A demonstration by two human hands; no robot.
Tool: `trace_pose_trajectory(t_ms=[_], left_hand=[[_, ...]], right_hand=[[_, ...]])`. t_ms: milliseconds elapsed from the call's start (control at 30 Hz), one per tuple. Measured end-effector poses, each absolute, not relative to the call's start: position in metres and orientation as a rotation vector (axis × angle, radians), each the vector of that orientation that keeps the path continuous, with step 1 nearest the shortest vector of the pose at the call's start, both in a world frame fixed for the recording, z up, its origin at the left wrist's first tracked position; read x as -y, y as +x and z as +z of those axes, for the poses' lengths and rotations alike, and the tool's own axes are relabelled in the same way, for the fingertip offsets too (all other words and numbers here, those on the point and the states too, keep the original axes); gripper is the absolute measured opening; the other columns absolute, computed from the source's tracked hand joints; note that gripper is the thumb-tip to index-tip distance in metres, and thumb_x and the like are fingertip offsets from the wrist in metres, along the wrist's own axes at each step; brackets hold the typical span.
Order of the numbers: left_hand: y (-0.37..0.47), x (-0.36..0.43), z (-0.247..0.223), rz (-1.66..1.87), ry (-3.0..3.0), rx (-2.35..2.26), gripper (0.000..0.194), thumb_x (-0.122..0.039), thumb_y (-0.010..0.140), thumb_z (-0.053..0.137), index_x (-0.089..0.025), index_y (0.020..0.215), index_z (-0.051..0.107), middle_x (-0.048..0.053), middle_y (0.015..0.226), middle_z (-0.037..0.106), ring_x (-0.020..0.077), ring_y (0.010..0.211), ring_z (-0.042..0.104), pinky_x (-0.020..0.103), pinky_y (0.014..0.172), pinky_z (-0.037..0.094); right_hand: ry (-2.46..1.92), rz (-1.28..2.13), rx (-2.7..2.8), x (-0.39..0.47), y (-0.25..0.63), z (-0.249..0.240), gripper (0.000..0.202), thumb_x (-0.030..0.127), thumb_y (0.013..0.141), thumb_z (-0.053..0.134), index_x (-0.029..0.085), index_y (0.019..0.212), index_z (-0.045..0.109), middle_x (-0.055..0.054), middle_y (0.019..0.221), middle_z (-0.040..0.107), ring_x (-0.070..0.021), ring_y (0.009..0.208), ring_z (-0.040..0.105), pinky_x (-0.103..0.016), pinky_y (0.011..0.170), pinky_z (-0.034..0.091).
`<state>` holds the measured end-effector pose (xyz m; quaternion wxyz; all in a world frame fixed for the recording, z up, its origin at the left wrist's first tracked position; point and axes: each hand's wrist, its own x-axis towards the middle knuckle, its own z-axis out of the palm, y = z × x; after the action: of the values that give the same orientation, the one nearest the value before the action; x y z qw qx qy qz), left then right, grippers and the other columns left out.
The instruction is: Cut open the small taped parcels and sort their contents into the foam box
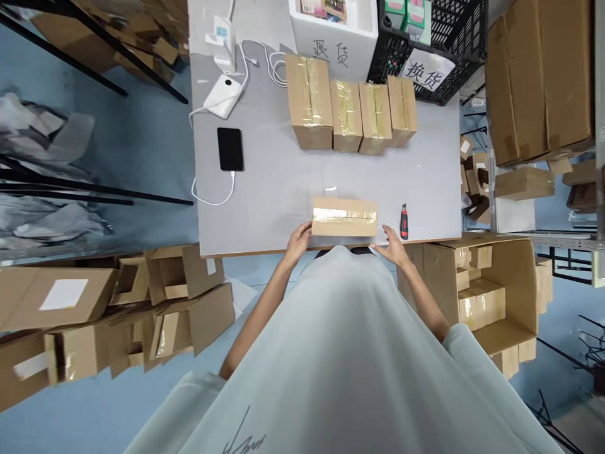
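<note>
A small cardboard box [345, 217] sealed with shiny tape lies lengthwise near the front edge of the grey table [274, 189]. At its left end is my left hand [299, 242], fingers stretched out, with the fingertips at or almost against the cardboard. My right hand [393, 246] is just off the box's right front corner, thumb and fingers apart, holding nothing. Right of the box, close to that hand, lies a red and black utility knife [404, 222].
Several taped boxes [309, 104] stand in a row farther back, before a white bin [338, 38] and a black crate [430, 53]. At left are a black tablet [230, 149] on a cable and a white power bank [222, 96]. A large open carton [510, 302] stands right.
</note>
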<state>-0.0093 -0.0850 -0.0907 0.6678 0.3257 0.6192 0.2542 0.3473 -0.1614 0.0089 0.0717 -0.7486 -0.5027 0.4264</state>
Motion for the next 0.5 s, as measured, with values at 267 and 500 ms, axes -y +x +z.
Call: trace_pose_trajectory(t_ms=[267,500], left_hand=[[-0.007,0.072,-0.098,0.597,0.861,-1.358,0.066,-0.024,0.087,0.065,-0.019,0.153,0.068,0.019,0.168,0.066,0.0323,0.147,0.071,0.054,0.134,0.048],[-0.001,0.068,-0.084,0.630,0.879,-1.399,0.056,-0.026,0.088,0.063,-0.018,0.142,0.078,0.014,0.154,0.076,0.0321,0.140,0.073,0.053,0.129,0.054]], right_hand=[[-2.109,1.486,1.315,0.162,0.330,-0.009,0.114,0.061,0.092,0.083,0.023,0.186,0.029,-0.020,0.187,0.041,-0.0367,0.165,0.053,-0.056,0.130,0.053],[-1.943,1.375,1.315,0.144,0.330,-0.001,0.108,0.072,0.094,0.076,0.028,0.184,0.035,-0.011,0.176,0.059,-0.0334,0.158,0.060,-0.054,0.131,0.053]])
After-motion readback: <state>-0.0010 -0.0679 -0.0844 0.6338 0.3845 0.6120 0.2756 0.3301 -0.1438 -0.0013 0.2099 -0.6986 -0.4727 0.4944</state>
